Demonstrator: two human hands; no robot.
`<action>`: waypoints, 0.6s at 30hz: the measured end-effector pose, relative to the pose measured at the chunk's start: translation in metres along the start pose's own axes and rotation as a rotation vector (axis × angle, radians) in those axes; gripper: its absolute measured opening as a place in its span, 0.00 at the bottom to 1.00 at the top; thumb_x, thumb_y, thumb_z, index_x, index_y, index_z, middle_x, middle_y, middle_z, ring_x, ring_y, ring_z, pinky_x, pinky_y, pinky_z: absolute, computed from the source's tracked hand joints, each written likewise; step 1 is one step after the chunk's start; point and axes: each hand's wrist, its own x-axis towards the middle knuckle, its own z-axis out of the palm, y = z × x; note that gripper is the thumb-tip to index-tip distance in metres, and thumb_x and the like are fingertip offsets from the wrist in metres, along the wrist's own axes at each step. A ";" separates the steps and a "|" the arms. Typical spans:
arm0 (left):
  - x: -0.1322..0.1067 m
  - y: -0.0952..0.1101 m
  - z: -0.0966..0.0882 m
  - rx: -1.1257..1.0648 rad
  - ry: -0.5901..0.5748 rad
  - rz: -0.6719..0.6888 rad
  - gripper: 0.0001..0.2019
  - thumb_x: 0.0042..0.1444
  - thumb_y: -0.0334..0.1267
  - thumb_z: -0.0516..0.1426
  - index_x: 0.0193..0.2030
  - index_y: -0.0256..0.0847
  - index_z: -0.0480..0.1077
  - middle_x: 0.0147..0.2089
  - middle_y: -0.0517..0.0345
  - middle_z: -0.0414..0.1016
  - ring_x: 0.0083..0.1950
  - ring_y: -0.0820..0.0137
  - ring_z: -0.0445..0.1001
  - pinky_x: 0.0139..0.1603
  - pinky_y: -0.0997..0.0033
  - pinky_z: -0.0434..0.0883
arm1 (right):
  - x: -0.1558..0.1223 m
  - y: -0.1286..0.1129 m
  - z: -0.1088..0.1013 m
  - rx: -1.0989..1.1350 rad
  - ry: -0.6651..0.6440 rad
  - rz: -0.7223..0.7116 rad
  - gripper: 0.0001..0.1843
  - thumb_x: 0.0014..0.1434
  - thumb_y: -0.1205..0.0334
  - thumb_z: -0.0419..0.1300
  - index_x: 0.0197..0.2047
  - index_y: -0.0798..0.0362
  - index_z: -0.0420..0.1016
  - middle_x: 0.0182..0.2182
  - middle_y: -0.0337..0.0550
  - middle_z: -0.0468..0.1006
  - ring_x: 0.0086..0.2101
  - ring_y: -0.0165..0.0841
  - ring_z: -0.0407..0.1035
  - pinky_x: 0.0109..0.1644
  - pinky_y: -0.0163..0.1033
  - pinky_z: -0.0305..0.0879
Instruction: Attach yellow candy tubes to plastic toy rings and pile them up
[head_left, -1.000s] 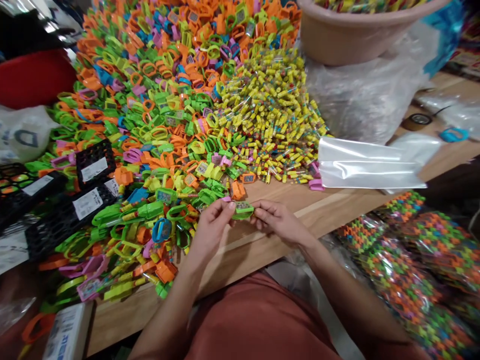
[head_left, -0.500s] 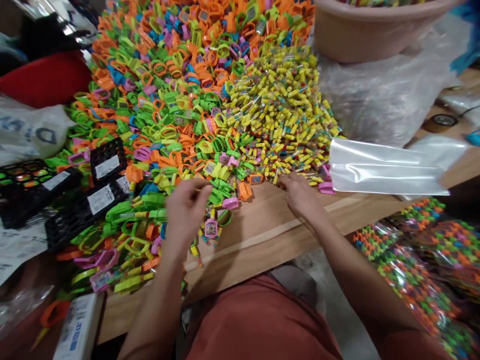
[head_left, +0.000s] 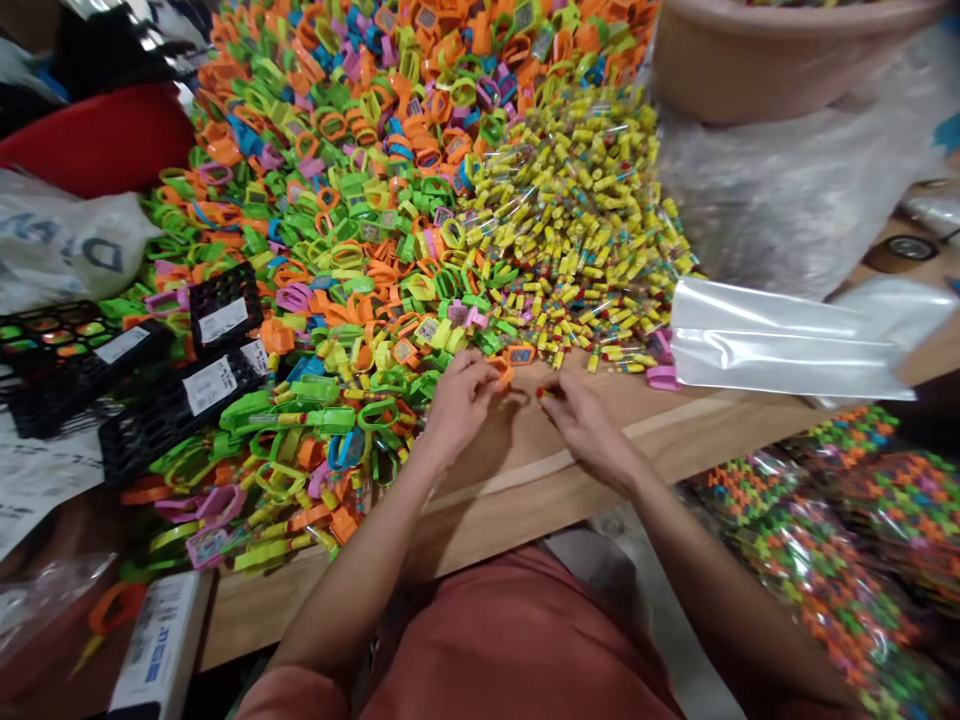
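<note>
The left hand (head_left: 459, 405) is held low over the wooden table top (head_left: 525, 470), at the near edge of the heap, with its fingers curled narrow just beside or touching an orange plastic toy piece (head_left: 500, 372); whether that piece is gripped cannot be told. The right hand (head_left: 589, 430) is positioned just beside the left, its fingertips pinched narrowly on a small yellow-and-red capsule (head_left: 543, 393), which is largely hidden by them. A large mixed heap of orange, green and pink plastic toy watches (head_left: 337, 190) is spread beyond and left of both hands, and a pile of yellow capsules in clear wrap (head_left: 577, 220) adjoins it on the right. Black plastic crates with white labels (head_left: 180, 410) are seated on the heap's left side. A folded clear plastic sheet (head_left: 780, 345) is laid to the right on the table. A tan plastic basin (head_left: 757, 60) is located at the far right, and filled clear bags (head_left: 825, 590) are seen below the table edge.
</note>
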 end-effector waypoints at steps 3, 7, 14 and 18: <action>-0.016 0.012 0.002 -0.099 0.040 -0.001 0.05 0.64 0.31 0.58 0.40 0.39 0.77 0.41 0.55 0.76 0.42 0.69 0.75 0.45 0.72 0.70 | -0.003 -0.013 0.014 0.304 -0.051 0.073 0.15 0.70 0.55 0.54 0.54 0.53 0.71 0.44 0.46 0.77 0.39 0.35 0.70 0.42 0.38 0.67; -0.030 0.020 0.007 -0.092 0.043 0.057 0.10 0.67 0.31 0.56 0.48 0.40 0.78 0.46 0.52 0.79 0.46 0.69 0.77 0.48 0.71 0.73 | -0.005 -0.026 0.018 0.520 -0.094 0.146 0.22 0.67 0.47 0.61 0.57 0.54 0.74 0.43 0.46 0.78 0.36 0.33 0.70 0.40 0.37 0.67; -0.037 0.020 0.012 0.107 0.141 0.251 0.14 0.68 0.29 0.53 0.52 0.42 0.78 0.48 0.50 0.78 0.51 0.67 0.76 0.52 0.67 0.73 | -0.012 -0.032 0.016 0.759 -0.058 0.230 0.27 0.60 0.46 0.71 0.56 0.52 0.78 0.36 0.42 0.78 0.36 0.32 0.70 0.43 0.36 0.67; -0.038 0.022 0.012 0.175 0.174 0.304 0.13 0.69 0.29 0.53 0.50 0.41 0.78 0.47 0.51 0.78 0.49 0.67 0.75 0.50 0.68 0.73 | -0.014 -0.033 0.018 0.845 -0.013 0.248 0.26 0.57 0.46 0.74 0.54 0.50 0.80 0.36 0.41 0.78 0.35 0.32 0.70 0.43 0.36 0.68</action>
